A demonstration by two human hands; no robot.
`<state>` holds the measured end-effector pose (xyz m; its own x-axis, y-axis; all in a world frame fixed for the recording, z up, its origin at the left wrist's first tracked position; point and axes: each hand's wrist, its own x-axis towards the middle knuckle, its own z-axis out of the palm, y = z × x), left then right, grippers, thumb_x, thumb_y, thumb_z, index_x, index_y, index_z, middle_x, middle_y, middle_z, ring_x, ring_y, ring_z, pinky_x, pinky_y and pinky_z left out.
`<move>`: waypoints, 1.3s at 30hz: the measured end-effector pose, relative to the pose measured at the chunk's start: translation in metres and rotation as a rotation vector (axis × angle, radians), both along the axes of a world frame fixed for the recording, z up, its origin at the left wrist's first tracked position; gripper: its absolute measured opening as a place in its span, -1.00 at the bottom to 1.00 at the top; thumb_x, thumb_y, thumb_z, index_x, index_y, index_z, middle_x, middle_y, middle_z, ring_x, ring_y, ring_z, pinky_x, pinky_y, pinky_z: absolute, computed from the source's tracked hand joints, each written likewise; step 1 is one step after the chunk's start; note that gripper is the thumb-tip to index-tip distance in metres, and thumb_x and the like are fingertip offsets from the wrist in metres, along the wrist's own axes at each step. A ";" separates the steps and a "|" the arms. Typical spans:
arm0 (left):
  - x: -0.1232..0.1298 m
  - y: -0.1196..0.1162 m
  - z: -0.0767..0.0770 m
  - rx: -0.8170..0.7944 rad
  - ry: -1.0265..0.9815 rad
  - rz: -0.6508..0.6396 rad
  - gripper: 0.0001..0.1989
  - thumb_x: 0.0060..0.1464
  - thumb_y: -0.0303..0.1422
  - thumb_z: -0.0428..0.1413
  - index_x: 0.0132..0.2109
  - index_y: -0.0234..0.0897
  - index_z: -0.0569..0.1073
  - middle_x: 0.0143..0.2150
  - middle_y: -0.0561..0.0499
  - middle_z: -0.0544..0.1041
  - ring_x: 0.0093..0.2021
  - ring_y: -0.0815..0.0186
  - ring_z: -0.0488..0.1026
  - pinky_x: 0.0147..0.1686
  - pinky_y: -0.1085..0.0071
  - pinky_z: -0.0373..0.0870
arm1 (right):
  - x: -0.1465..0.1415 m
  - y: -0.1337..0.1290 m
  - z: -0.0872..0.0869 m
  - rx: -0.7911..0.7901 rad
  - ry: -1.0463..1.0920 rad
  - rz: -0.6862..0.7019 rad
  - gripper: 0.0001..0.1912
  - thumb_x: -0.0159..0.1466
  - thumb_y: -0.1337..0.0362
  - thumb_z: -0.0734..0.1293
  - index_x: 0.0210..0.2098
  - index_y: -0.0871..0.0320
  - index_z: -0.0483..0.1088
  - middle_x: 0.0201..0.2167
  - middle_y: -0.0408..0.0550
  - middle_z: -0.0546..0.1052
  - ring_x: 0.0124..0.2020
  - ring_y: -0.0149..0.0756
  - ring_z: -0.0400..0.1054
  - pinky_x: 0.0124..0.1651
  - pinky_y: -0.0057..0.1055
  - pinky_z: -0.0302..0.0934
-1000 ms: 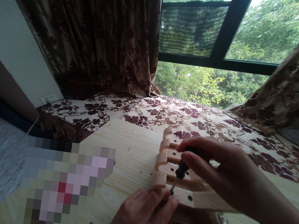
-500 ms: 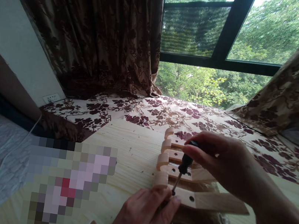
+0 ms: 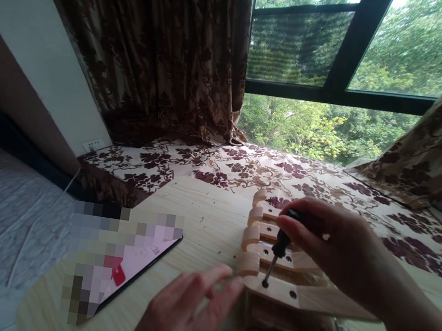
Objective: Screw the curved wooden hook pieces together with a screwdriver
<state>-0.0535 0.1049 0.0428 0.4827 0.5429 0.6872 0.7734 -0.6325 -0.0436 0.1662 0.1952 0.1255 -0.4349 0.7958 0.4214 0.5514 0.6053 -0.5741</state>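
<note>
My right hand [image 3: 326, 236] is closed on the black handle of a screwdriver [image 3: 282, 241]. The screwdriver's tip meets a dark screw [image 3: 265, 284] in the nearest wooden piece [image 3: 321, 299]. A second dark screw or hole shows to its right. Several similar wooden pieces with rounded ends lie in a row behind, on a brown plastic-wrapped bundle [image 3: 288, 325]. My left hand [image 3: 195, 311] is left of the nearest piece, fingers apart and holding nothing, with fingertips close to its rounded end.
The pale wooden table [image 3: 181, 209] bears a phone [image 3: 140, 264], partly pixelated, at the left, and small dark specks. Beyond the table lies a floral cloth [image 3: 246, 166] below a window. Patterned curtains [image 3: 172, 47] hang at both sides. A white cable runs down at the left.
My left hand has let go of the nearest wooden piece and moved left, its fingers spreading. My right hand still holds the screwdriver at the same screw. The view has shifted slightly.
</note>
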 end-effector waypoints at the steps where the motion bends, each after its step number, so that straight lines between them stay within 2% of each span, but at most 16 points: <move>1: -0.014 -0.003 0.002 -0.007 -0.047 0.067 -0.62 0.21 -0.31 -0.01 0.13 -0.36 0.30 -0.01 -0.16 0.47 -0.09 0.25 0.49 -0.15 0.40 0.50 | 0.001 0.000 -0.001 0.015 -0.012 -0.009 -0.68 0.28 0.02 0.25 -0.33 0.14 0.46 -0.55 -0.16 0.48 -0.58 -0.44 0.27 -0.56 -0.52 0.14; 3: -0.047 -0.006 0.005 -0.126 -0.129 0.307 -0.61 0.21 -0.30 0.01 0.15 -0.28 0.28 0.05 -0.11 0.42 0.04 0.25 0.42 0.01 0.38 0.41 | 0.002 0.000 -0.002 0.040 -0.033 -0.031 -0.66 0.28 0.00 0.23 -0.33 0.13 0.46 -0.55 -0.16 0.48 -0.57 -0.43 0.28 -0.56 -0.51 0.14; 7: -0.122 -0.006 -0.003 -0.255 -0.260 0.622 -0.55 0.22 -0.10 -0.09 0.14 -0.24 0.29 0.05 -0.08 0.43 0.01 0.18 0.44 0.03 0.27 0.39 | 0.004 -0.001 -0.004 0.084 -0.055 -0.042 -0.64 0.27 -0.03 0.22 -0.31 0.11 0.46 -0.52 -0.14 0.50 -0.55 -0.40 0.30 -0.56 -0.50 0.15; 9: -0.148 -0.007 -0.012 -0.325 -0.247 0.742 -0.47 0.20 -0.02 -0.15 0.12 -0.29 0.32 0.05 -0.12 0.46 0.05 0.11 0.42 0.07 0.18 0.35 | 0.005 -0.001 -0.005 0.108 -0.059 -0.038 -0.66 0.27 -0.02 0.23 -0.29 0.11 0.46 -0.50 -0.13 0.50 -0.54 -0.39 0.31 -0.56 -0.49 0.15; 11: -0.161 -0.010 -0.022 -0.384 -0.224 0.781 -0.43 0.20 0.00 -0.18 0.10 -0.33 0.35 -0.01 -0.14 0.52 0.02 0.10 0.45 0.01 0.21 0.39 | 0.005 -0.002 -0.005 0.125 -0.066 -0.045 -0.68 0.27 0.00 0.23 -0.32 0.11 0.45 -0.52 -0.12 0.50 -0.55 -0.38 0.31 -0.58 -0.49 0.14; 15: -0.150 -0.021 -0.033 -0.432 -0.208 0.781 -0.44 0.22 -0.03 -0.19 0.12 -0.34 0.35 -0.08 -0.11 0.57 -0.04 0.15 0.50 -0.05 0.26 0.43 | 0.004 -0.003 -0.002 0.125 -0.082 -0.059 -0.70 0.28 0.04 0.23 -0.40 0.10 0.43 -0.54 -0.10 0.49 -0.59 -0.38 0.31 -0.60 -0.49 0.14; 17: -0.136 -0.027 -0.032 -0.408 -0.181 0.781 -0.46 0.21 -0.03 -0.16 0.11 -0.32 0.36 -0.07 -0.11 0.56 -0.04 0.14 0.49 -0.05 0.24 0.43 | 0.005 -0.003 -0.001 0.125 -0.099 -0.076 -0.72 0.28 0.05 0.23 -0.38 0.07 0.43 -0.53 -0.11 0.50 -0.59 -0.39 0.31 -0.60 -0.50 0.14; 20: -0.117 -0.037 -0.029 -0.435 -0.173 0.731 -0.53 0.22 -0.06 -0.13 0.09 -0.26 0.37 -0.14 -0.04 0.58 -0.12 0.21 0.53 -0.14 0.33 0.46 | 0.006 -0.001 -0.004 0.148 -0.132 -0.102 -0.74 0.27 0.03 0.24 -0.37 0.05 0.42 -0.53 -0.13 0.51 -0.60 -0.40 0.32 -0.60 -0.51 0.14; 23: -0.111 -0.041 -0.025 -0.460 -0.190 0.722 -0.55 0.22 -0.07 -0.11 0.09 -0.23 0.37 -0.23 0.02 0.58 -0.20 0.26 0.54 -0.20 0.37 0.47 | 0.009 0.002 -0.010 0.186 -0.128 -0.115 -0.74 0.24 0.00 0.26 -0.37 0.03 0.41 -0.53 -0.12 0.50 -0.58 -0.38 0.34 -0.58 -0.49 0.16; 28: -0.128 -0.021 -0.022 -0.365 -0.149 0.811 -0.53 0.21 -0.10 -0.13 0.09 -0.30 0.36 0.02 -0.15 0.48 0.02 0.11 0.42 0.01 0.14 0.37 | 0.012 0.005 -0.015 0.224 -0.124 -0.161 -0.82 0.22 0.02 0.29 -0.34 -0.05 0.41 -0.53 -0.15 0.50 -0.58 -0.36 0.36 -0.55 -0.48 0.21; 34: -0.134 0.003 -0.020 -0.423 -0.084 0.753 -0.58 0.23 -0.11 -0.11 0.10 -0.21 0.37 0.16 -0.13 0.36 0.17 0.14 0.29 0.12 0.12 0.27 | 0.016 0.004 -0.018 0.174 -0.123 -0.196 -0.88 0.18 0.07 0.33 -0.32 -0.08 0.42 -0.47 -0.12 0.53 -0.48 -0.26 0.42 -0.47 -0.44 0.29; 39: -0.129 0.012 -0.025 -0.446 -0.039 0.698 -0.60 0.21 -0.13 -0.07 0.08 -0.21 0.38 0.15 -0.16 0.36 0.20 0.10 0.24 0.11 0.08 0.25 | 0.020 0.007 -0.022 0.193 -0.113 -0.210 -0.87 0.19 0.07 0.32 -0.31 -0.07 0.42 -0.46 -0.12 0.53 -0.46 -0.21 0.43 -0.43 -0.37 0.31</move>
